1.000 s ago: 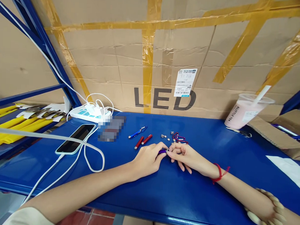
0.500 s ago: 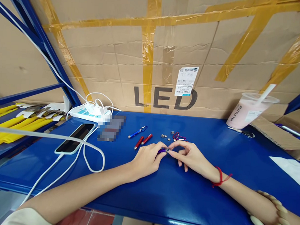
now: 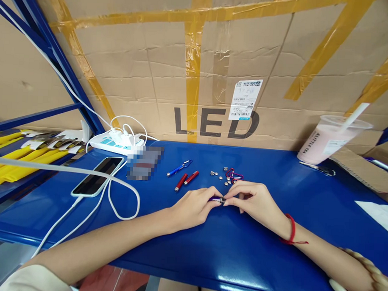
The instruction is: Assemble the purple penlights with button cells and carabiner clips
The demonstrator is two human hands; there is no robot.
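Note:
My left hand (image 3: 195, 207) is closed around a dark purple mini flashlight (image 3: 215, 199), whose body lies between thumb and fingers. At the flashlight's silver end, the thumb and index finger of my right hand (image 3: 251, 202) are pinched together; the exact part between them is too small to make out. Just beyond the hands lie several silver button cells (image 3: 221, 178) and a purple-red carabiner clip (image 3: 233, 175). To their left are a red mini flashlight (image 3: 191, 178), a second red mini flashlight (image 3: 181, 182), and a blue mini flashlight (image 3: 177, 169) with a clip.
The blue table (image 3: 165, 250) bears a charging phone (image 3: 97, 176), looping white cables and a power strip (image 3: 117, 145) on the left. A pink drink cup (image 3: 327, 141) leans at the right, near white paper (image 3: 374, 217). A taped cardboard box (image 3: 146, 67) stands behind.
The view has shifted slightly. More button cells show beside the carabiner clip, near my right hand. Both hands stay together at the purple flashlight, with the right fingers drawn closer over its end.

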